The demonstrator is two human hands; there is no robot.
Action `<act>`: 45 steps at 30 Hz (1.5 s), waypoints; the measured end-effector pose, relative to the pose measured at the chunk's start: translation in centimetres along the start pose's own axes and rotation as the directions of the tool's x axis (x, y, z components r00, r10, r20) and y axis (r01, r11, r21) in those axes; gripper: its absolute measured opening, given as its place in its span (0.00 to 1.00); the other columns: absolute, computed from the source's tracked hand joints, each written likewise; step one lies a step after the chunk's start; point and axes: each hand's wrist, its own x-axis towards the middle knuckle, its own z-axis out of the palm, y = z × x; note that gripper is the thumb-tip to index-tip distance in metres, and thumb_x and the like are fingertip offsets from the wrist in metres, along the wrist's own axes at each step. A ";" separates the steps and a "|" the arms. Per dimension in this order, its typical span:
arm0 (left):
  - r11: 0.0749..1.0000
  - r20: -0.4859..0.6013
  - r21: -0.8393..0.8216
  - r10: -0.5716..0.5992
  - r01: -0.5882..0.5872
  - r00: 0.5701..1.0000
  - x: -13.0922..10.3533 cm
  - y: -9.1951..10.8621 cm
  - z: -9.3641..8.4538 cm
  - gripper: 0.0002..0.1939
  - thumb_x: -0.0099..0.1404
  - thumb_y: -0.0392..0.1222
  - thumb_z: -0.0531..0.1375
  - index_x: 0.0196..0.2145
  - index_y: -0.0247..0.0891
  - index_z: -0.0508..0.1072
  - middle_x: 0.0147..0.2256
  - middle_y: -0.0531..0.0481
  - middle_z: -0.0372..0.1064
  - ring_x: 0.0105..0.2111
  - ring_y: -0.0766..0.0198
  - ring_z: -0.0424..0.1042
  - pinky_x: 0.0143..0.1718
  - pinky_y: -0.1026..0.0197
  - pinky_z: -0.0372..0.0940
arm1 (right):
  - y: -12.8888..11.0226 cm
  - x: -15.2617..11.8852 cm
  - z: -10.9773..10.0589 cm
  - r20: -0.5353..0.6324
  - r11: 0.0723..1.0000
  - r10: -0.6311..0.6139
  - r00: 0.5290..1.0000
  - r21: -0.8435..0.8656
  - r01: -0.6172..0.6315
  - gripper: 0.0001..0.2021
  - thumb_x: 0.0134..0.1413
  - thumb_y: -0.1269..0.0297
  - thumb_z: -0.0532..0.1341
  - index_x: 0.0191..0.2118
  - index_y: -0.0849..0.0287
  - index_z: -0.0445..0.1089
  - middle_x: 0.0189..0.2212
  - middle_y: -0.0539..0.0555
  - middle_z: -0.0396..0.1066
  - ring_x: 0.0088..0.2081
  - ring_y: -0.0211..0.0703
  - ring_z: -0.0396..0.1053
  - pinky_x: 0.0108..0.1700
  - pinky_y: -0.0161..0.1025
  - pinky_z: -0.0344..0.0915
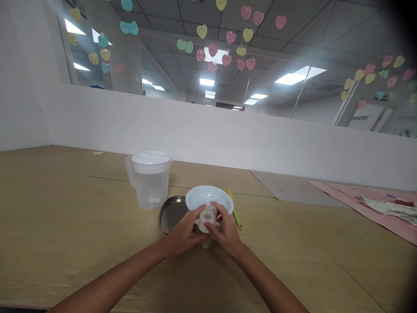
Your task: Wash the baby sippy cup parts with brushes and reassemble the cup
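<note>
Left hand (185, 233): gripping clear-topped bottle (207, 217)
Right hand (229, 231): closed on same bottle
White bowl (202, 195): just behind
Lidded pitcher (151, 187): left, upright

ceiling lights (298, 77) glare | soft shadows on table (81, 226) | right corners blackened

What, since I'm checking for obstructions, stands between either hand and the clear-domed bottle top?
Nothing visible: the left hand and right hand both touch the bottle top directly. The pale bowl sits just beyond them, not in between.
</note>
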 end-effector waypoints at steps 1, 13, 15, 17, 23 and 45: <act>1.000 0.003 -0.003 -0.011 0.011 1.000 -0.1 0.0 0.2 0.37 0.56 0.49 0.57 0.58 0.41 0.43 0.53 0.43 0.56 0.51 0.57 0.59 0.50 0.53 0.59 | -0.2 0.1 -0.2 0.025 0.999 0.029 0.999 0.032 -0.030 0.25 0.47 0.57 0.58 0.52 0.56 0.55 0.38 0.53 0.65 0.33 0.39 0.64 0.33 0.36 0.63; 0.989 0.015 -0.082 -0.118 0.119 0.993 -0.3 0.9 0.8 0.45 0.53 0.51 0.59 0.59 0.43 0.34 0.54 0.43 0.55 0.53 0.56 0.57 0.53 0.53 0.56 | -0.4 0.3 -0.4 -0.285 0.902 0.315 0.905 0.385 -0.193 0.22 0.53 0.57 0.53 0.52 0.56 0.50 0.45 0.57 0.61 0.44 0.43 0.62 0.45 0.42 0.60; 0.990 -0.011 -0.068 -0.128 0.127 0.992 -0.3 0.8 0.9 0.45 0.53 0.51 0.59 0.59 0.43 0.36 0.53 0.43 0.56 0.53 0.56 0.57 0.53 0.53 0.56 | 0.3 0.9 -1.0 -0.401 0.920 0.316 0.860 0.349 -0.175 0.23 0.51 0.61 0.54 0.53 0.55 0.49 0.48 0.57 0.58 0.46 0.43 0.61 0.46 0.43 0.60; 0.991 -0.028 -0.044 -0.125 0.124 0.992 -0.4 0.8 0.9 0.43 0.53 0.52 0.59 0.59 0.42 0.40 0.53 0.43 0.56 0.52 0.55 0.58 0.52 0.54 0.58 | 1.4 1.3 -1.4 -0.361 0.952 0.268 0.893 0.240 -0.189 0.22 0.47 0.67 0.55 0.51 0.55 0.54 0.49 0.56 0.58 0.47 0.44 0.60 0.46 0.42 0.60; 0.996 -0.040 0.053 -0.072 0.074 0.997 -0.4 1.4 0.7 0.34 0.54 0.52 0.57 0.56 0.40 0.52 0.51 0.42 0.57 0.50 0.55 0.60 0.49 0.54 0.61 | 4.0 0.9 -0.5 0.028 0.973 0.231 0.973 0.016 -0.231 0.17 0.38 0.76 0.49 0.34 0.57 0.70 0.44 0.54 0.65 0.47 0.46 0.60 0.48 0.45 0.58; 0.910 0.012 -0.364 -0.207 0.197 0.978 0.3 2.0 0.3 0.53 0.46 0.46 0.65 0.59 0.42 0.34 0.48 0.43 0.64 0.47 0.57 0.64 0.50 0.54 0.58 | 1.4 1.5 -2.1 0.098 0.879 0.265 0.959 0.384 -0.282 0.18 0.48 0.61 0.55 0.48 0.54 0.64 0.43 0.54 0.66 0.45 0.46 0.60 0.49 0.44 0.55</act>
